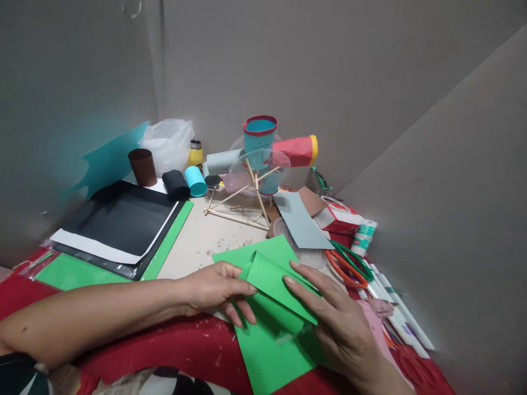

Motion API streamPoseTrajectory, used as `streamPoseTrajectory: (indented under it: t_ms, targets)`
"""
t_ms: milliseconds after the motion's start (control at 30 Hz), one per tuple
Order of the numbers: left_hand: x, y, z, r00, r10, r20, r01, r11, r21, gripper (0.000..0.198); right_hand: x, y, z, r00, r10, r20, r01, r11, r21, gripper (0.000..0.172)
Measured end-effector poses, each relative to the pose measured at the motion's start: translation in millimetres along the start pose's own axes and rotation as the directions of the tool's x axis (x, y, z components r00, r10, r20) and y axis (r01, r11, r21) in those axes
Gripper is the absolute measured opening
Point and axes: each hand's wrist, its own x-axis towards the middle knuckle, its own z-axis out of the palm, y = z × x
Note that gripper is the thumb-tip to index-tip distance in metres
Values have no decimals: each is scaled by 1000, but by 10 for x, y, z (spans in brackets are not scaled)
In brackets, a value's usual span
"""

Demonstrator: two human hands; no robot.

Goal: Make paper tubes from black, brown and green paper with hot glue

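A green paper sheet [269, 351] lies on the red table cover in front of me, with one flap [274, 277] folded over on top. My left hand [216, 288] pinches the left edge of the folded flap between thumb and fingers. My right hand [340, 323] rests on the right side of the sheet, fingers pressing the flap down. Both hands hold the same green paper.
Orange and green scissors [348, 263] lie right of the paper beside pens and a glue tube [363, 237]. A stack of black, white and green sheets [119, 225] lies at left. Behind stand paper tubes, a stick frame [247, 206], plastic cups and grey card walls.
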Motion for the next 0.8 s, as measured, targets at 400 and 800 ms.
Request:
streamPoseTrajectory:
  t_ms: [400, 800]
  targets:
    - [-39, 0, -19, 997, 24, 70, -26, 999, 20, 44, -10, 34, 12, 1000, -15, 5, 15, 998, -63, 53]
    - [49, 0, -114, 980, 182, -83, -172, 979, 110, 47, 80, -71, -34, 734, 645, -215, -557, 752, 352, 22]
